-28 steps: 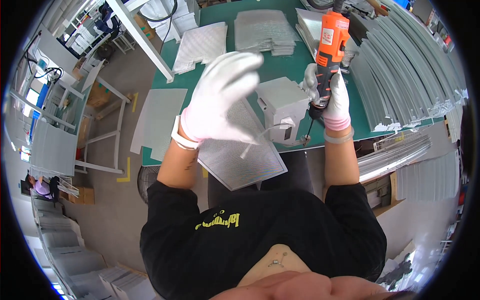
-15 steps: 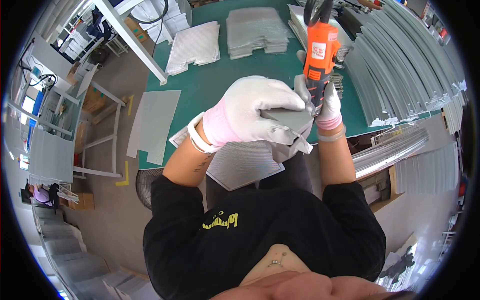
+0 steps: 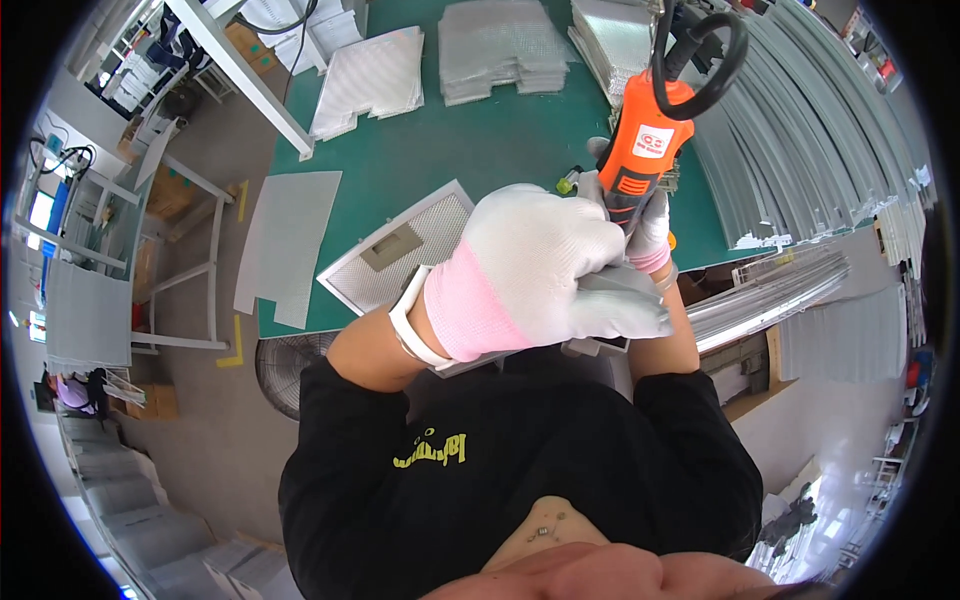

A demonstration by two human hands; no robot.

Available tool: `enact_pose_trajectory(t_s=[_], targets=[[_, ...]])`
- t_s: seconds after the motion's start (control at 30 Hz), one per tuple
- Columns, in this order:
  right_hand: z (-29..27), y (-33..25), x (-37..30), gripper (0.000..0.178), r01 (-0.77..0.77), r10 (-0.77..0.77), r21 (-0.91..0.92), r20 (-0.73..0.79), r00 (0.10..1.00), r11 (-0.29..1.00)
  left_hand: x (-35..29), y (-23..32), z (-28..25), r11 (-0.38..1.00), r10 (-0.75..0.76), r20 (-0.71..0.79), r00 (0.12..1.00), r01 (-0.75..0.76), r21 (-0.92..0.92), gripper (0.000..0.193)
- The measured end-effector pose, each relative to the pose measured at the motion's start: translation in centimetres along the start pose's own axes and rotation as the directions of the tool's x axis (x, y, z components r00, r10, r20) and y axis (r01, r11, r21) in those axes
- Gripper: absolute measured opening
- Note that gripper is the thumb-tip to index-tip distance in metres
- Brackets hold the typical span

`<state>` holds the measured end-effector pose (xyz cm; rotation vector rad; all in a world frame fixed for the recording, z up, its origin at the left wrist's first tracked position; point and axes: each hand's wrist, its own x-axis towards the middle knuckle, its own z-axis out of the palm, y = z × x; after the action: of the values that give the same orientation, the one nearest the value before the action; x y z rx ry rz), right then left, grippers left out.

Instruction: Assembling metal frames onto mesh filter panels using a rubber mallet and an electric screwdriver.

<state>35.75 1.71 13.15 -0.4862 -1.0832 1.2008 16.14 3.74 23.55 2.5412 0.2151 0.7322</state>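
My right hand (image 3: 652,228), in a white glove with a pink cuff, grips the lower part of an upright orange and black electric screwdriver (image 3: 640,155). A black loop rises from its top; its tip is hidden. My left hand (image 3: 550,265), gloved alike, is closed just below and left of the tool, fingers bent together over something I cannot make out. Beneath that wrist lies a framed metal mesh panel (image 3: 400,243) with a grey rectangular patch, tilted across the table's near edge. A bit of grey metal frame (image 3: 597,347) shows under the left fingers.
Stacks of notched mesh sheets (image 3: 505,50) lie on the green table (image 3: 440,130). Flat grey sheets (image 3: 290,240) sit at its left edge, long metal strips (image 3: 800,140) at the right. A white post (image 3: 250,80) stands at the far left, a floor fan (image 3: 285,370) below.
My left hand has moved down and right and turned over, covering the grey piece it held. The screwdriver has tilted and shifted lower. The mesh panel now shows more to the left of my wrist.
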Motion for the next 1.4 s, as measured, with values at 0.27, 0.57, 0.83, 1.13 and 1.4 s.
enact_pose_trajectory(t_s=[0.27, 0.57, 0.83, 1.13, 1.4], targets=[[1.7, -0.1, -1.1, 0.109, -0.008, 0.014, 0.021, -0.305, 0.952, 1.0, 0.6, 0.7, 0.5, 1.0, 0.004, -0.11, 0.994, -0.004, 0.004, 0.053], [3.4, -0.4, -1.9, 0.093, 0.04, -0.066, -0.085, -0.328, 0.942, 0.996, 0.0, 2.0, -0.4, 0.997, -0.052, -0.057, 0.997, 0.049, -0.065, 0.037], [-0.1, 0.9, -1.3, 0.094, -0.023, 0.037, 0.159, -0.092, 0.995, 0.987, 0.5, 1.1, 0.3, 0.985, -0.126, -0.139, 0.982, 0.107, -0.133, 0.032], [-1.1, 1.3, -1.5, 0.09, -0.009, 0.028, 0.107, -0.173, 0.985, 0.994, 0.7, 0.5, 0.4, 0.997, -0.045, -0.129, 0.991, 0.037, -0.063, 0.026], [0.3, 1.3, -1.3, 0.085, 0.029, -0.003, 0.109, -0.225, 0.974, 0.994, 0.4, 0.5, 0.9, 0.991, -0.111, -0.144, 0.983, 0.099, -0.087, 0.03]])
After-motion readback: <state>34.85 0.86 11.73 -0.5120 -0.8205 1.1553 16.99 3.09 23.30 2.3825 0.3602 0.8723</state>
